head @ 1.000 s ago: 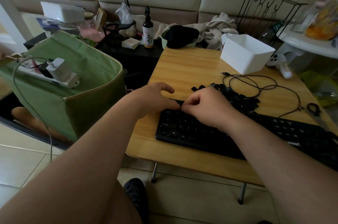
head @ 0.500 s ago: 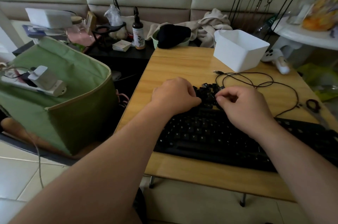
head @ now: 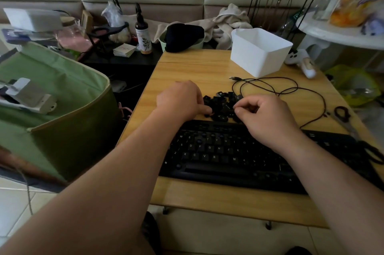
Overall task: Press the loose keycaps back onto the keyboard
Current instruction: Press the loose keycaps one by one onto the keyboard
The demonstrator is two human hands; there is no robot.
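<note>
Two hands work the heap of loose keycaps [head: 221, 106] lying on the worktop [head: 187, 67] just behind the one keyboard [head: 228, 155]. Left hand [head: 179, 98], fingers curled, touches the heap's edge; right hand [head: 264, 115] appears to pinch a cap, though its grasp cannot be told. Step: selecting. Next: matching a bare switch and pressing squarely. Caps too jumbled to count.

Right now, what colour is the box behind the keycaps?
White, clearest in the head view.
</note>
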